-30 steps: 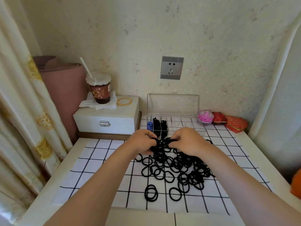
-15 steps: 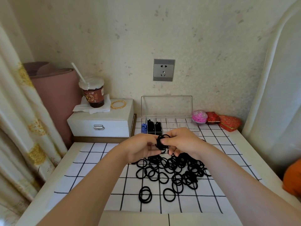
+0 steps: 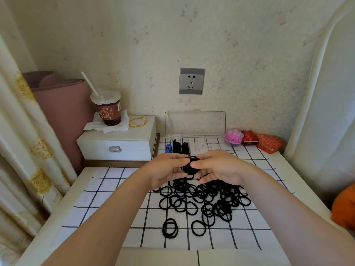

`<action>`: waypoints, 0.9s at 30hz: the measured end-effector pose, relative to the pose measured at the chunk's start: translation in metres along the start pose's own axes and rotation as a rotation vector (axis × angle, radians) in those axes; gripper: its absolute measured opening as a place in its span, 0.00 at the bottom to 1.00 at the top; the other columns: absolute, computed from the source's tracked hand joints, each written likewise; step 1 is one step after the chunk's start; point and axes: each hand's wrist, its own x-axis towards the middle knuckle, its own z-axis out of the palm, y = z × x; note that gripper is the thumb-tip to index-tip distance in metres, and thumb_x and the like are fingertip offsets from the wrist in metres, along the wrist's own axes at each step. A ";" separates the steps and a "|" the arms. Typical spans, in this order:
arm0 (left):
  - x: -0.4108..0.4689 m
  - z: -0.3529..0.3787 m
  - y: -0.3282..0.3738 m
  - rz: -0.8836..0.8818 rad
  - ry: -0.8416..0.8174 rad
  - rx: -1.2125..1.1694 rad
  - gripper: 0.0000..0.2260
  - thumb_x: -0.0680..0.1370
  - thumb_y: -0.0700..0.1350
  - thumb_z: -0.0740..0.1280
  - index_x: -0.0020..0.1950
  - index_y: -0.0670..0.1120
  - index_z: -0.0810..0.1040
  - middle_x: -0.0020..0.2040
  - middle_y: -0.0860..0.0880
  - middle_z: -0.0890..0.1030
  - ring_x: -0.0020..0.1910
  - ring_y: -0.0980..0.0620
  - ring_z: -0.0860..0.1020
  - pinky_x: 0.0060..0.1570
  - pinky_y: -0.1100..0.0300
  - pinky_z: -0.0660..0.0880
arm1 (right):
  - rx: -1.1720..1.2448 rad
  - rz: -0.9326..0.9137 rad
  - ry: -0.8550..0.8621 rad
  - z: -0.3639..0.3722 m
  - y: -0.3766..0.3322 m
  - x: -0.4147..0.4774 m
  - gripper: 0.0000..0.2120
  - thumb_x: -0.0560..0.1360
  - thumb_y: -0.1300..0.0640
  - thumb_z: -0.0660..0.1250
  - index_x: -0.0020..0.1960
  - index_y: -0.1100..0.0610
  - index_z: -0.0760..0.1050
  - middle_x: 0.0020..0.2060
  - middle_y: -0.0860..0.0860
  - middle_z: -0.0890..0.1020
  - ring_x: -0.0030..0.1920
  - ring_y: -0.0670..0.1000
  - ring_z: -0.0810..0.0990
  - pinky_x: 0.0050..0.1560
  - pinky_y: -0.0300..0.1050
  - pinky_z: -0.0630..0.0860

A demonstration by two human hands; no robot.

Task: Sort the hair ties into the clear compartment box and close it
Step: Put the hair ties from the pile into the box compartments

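Note:
A pile of black hair ties (image 3: 203, 200) lies spread on the checked cloth (image 3: 107, 191). Above its far edge, my left hand (image 3: 167, 169) and my right hand (image 3: 219, 167) together pinch a small bunch of black hair ties (image 3: 190, 166). Behind them stands the clear compartment box (image 3: 209, 145) with its lid (image 3: 195, 123) upright against the wall. Blue ties fill its leftmost cell and black ties the two cells beside it; the other cells look empty. My hands hide the box's front edge.
A white drawer box (image 3: 117, 144) at the back left carries a drink cup with a straw (image 3: 108, 108), tissue and a gold bangle (image 3: 137, 122). A pink ball (image 3: 234, 136) and red boxes (image 3: 269, 142) sit at the back right. A curtain hangs left; something orange (image 3: 343, 206) lies right.
Both hands have lifted from the pile with a bunch of black ties and drawn it together between the fingertips. The camera has tipped slightly, shifting the scene.

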 end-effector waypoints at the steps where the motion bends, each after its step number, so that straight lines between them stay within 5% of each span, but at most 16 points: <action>1: 0.001 0.001 0.000 0.020 0.041 0.025 0.10 0.78 0.40 0.69 0.58 0.41 0.81 0.50 0.45 0.85 0.47 0.53 0.83 0.44 0.64 0.80 | 0.036 0.019 0.008 -0.001 0.001 0.001 0.11 0.75 0.61 0.72 0.56 0.63 0.81 0.42 0.57 0.85 0.40 0.51 0.82 0.42 0.45 0.81; 7: 0.007 0.001 -0.003 0.180 0.250 0.260 0.07 0.75 0.47 0.73 0.53 0.49 0.84 0.51 0.50 0.85 0.50 0.53 0.83 0.45 0.63 0.80 | 0.193 0.074 0.058 0.006 0.003 0.008 0.17 0.75 0.60 0.73 0.61 0.64 0.77 0.55 0.62 0.83 0.51 0.58 0.86 0.46 0.49 0.84; 12: 0.012 -0.007 0.009 0.325 0.346 0.371 0.09 0.80 0.56 0.64 0.54 0.54 0.80 0.51 0.56 0.83 0.50 0.57 0.81 0.53 0.58 0.77 | 0.053 0.004 0.234 0.009 -0.008 0.020 0.21 0.74 0.61 0.74 0.64 0.66 0.74 0.49 0.61 0.85 0.45 0.57 0.87 0.40 0.48 0.84; 17: 0.030 -0.029 0.002 0.513 0.451 0.811 0.12 0.80 0.46 0.63 0.63 0.52 0.77 0.56 0.53 0.79 0.57 0.55 0.76 0.57 0.61 0.73 | -0.026 -0.104 0.497 0.001 -0.022 0.050 0.20 0.74 0.60 0.74 0.63 0.65 0.76 0.47 0.59 0.85 0.37 0.51 0.85 0.31 0.42 0.81; 19: 0.039 -0.035 -0.006 0.526 0.422 0.974 0.17 0.80 0.45 0.63 0.69 0.50 0.73 0.64 0.50 0.75 0.67 0.52 0.70 0.67 0.55 0.68 | -0.156 -0.140 0.546 0.001 -0.024 0.062 0.13 0.75 0.59 0.73 0.58 0.63 0.80 0.46 0.57 0.86 0.35 0.50 0.84 0.27 0.37 0.76; 22: 0.047 -0.041 -0.013 0.494 0.398 1.080 0.22 0.80 0.47 0.63 0.74 0.50 0.67 0.70 0.49 0.71 0.71 0.50 0.63 0.69 0.55 0.62 | -0.451 -0.186 0.605 0.004 -0.024 0.076 0.04 0.74 0.54 0.73 0.45 0.54 0.84 0.38 0.53 0.86 0.34 0.49 0.81 0.31 0.38 0.72; 27: 0.055 -0.045 -0.026 0.479 0.391 1.122 0.28 0.78 0.50 0.64 0.77 0.50 0.60 0.74 0.49 0.66 0.74 0.49 0.59 0.72 0.51 0.61 | -1.034 -0.093 0.576 0.009 -0.026 0.092 0.15 0.74 0.46 0.71 0.33 0.54 0.77 0.27 0.48 0.76 0.31 0.48 0.75 0.30 0.42 0.65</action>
